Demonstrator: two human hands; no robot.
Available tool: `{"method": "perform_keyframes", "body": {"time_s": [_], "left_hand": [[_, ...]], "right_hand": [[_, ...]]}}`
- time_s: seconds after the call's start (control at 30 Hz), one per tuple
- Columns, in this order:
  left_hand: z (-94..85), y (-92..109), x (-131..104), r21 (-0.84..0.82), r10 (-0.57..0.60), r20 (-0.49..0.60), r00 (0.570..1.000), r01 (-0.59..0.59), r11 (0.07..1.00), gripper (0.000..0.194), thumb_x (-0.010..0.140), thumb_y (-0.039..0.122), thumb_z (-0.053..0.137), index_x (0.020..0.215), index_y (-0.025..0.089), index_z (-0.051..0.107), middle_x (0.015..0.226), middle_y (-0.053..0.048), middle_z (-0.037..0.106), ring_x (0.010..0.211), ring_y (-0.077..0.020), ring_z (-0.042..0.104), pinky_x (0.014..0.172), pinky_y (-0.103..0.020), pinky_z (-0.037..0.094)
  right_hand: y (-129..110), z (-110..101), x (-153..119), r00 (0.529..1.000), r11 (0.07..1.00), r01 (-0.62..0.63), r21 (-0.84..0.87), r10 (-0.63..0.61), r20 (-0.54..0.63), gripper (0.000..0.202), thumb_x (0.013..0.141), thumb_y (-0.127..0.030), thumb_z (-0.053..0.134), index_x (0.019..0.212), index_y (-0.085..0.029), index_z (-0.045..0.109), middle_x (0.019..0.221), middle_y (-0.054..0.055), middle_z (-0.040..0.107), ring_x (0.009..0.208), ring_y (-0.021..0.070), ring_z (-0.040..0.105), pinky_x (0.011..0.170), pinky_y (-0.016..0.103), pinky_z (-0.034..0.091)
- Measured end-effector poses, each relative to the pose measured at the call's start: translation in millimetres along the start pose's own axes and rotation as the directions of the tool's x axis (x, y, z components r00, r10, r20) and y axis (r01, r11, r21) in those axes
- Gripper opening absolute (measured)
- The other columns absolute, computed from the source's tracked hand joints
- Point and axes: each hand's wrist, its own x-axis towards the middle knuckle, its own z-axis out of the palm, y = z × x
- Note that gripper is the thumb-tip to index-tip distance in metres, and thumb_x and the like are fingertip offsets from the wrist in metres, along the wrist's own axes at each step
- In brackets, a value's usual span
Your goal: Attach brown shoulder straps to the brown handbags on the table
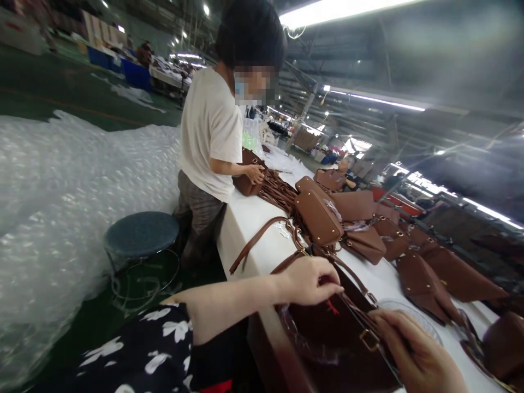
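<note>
The bag lies between and just below the two hands, on the near side of the white surface, its mouth parted. The left hand is mostly closed, fingers curled and tips drawn together at the mouth; whether it pinches the rim or something finer, I cannot tell. The right hand is closed on the rim near a metal ring, its fingers bent over the edge, probably to steady the bag and keep its mouth apart. Clear film hangs below the left hand, likely there to protect the metal parts. Beyond the left hand, a strap trails over the surface's edge. Other bags lie bunched beyond both hands, perhaps to leave working room. Farther off, a co-worker's hand rests on another bag.
</note>
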Motion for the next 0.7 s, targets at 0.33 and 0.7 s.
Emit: {"method": "perform_keyframes", "body": {"time_s": [0.33, 0.7], "left_hand": [[-47.6, -85, 73, 0.285, -0.195, 0.498, 0.845, 0.053, 0.957, 0.022, 0.065, 0.009, 0.069, 0.078, 0.024, 0.076, 0.079, 0.003, 0.074, 0.076, -0.0163, 0.066, 0.069, -0.024, 0.049], [-45.7, -72, 45, 0.456, -0.152, 0.353, 0.923, -0.028, 0.889, 0.021, 0.076, 0.014, 0.058, 0.089, 0.023, 0.072, 0.093, -0.006, 0.073, 0.086, -0.0242, 0.067, 0.072, -0.033, 0.050]], "right_hand": [[-7, 40, 133, 0.982, 0.996, -0.091, -0.021, 0.094, 0.164, 0.032, 0.083, -0.050, 0.050, 0.083, -0.024, 0.068, 0.079, 0.004, 0.073, 0.076, 0.0228, 0.065, 0.069, 0.031, 0.047], [19, 78, 172, 0.874, 0.992, 0.080, -0.095, -0.024, 0.485, 0.027, 0.086, -0.039, 0.044, 0.074, -0.023, 0.063, 0.067, 0.000, 0.067, 0.065, 0.0192, 0.059, 0.063, 0.029, 0.040]]}}
